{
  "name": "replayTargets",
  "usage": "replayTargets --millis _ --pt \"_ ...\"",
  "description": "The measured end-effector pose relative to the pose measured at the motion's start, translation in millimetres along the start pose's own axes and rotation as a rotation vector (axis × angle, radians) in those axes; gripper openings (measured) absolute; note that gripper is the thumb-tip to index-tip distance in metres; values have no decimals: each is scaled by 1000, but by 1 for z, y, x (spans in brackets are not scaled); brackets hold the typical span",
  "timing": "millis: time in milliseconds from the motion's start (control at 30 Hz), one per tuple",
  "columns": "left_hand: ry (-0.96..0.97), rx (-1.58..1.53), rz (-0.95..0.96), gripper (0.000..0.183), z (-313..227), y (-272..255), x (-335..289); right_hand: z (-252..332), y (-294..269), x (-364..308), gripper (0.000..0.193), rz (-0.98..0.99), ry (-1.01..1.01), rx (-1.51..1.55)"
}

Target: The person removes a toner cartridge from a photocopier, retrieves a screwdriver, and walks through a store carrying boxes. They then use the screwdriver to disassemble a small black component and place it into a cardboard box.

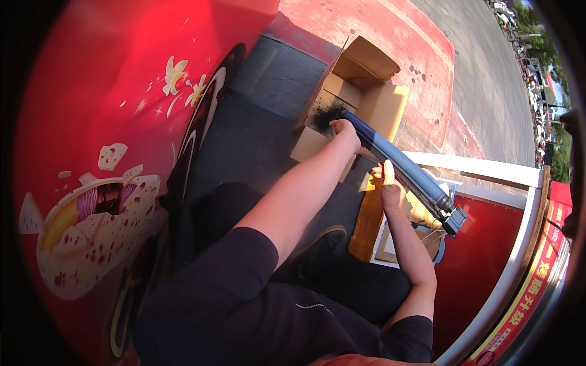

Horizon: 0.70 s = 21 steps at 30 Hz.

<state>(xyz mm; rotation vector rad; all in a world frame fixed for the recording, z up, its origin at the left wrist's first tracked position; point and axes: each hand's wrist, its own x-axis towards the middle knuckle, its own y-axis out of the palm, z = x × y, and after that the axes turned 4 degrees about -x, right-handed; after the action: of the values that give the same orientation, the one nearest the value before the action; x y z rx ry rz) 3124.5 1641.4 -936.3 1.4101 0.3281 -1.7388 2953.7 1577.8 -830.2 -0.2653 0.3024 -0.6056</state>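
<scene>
Both hands grip a long printer drum unit (400, 158) with a blue roller, black housing and a grey block at its near right end. It slants down from the right toward an open cardboard box (386, 108). My left hand (348, 134) is closed around its far end, at the box's near edge. My right hand (393, 188) supports its underside farther back, thumb pointing up; some of its fingers are hidden. Black powder (326, 118) lies or hangs in a dark patch in the box beside the unit's far tip.
An orange-brown wooden stool or bench (367, 222) stands under my right forearm, with papers and other items beside it. A white frame (476, 163) with a red panel (488, 235) is at right. A red printed wall (134, 128) rises at left. Parked bikes line the far right.
</scene>
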Motion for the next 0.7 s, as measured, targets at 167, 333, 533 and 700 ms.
replayTargets --millis 167,333,533,700 --pt "13 -179 138 72 10 -10 1 25 13 19 24 -40 62 -74" --pt "-4 -241 155 72 21 -20 1 36 22 30 23 -4 81 -106" --pt "109 -277 201 73 36 -21 13 28 27 34 30 76 4 -63" --pt "142 -356 210 73 41 -21 1 15 28 33 24 109 -25 -195"
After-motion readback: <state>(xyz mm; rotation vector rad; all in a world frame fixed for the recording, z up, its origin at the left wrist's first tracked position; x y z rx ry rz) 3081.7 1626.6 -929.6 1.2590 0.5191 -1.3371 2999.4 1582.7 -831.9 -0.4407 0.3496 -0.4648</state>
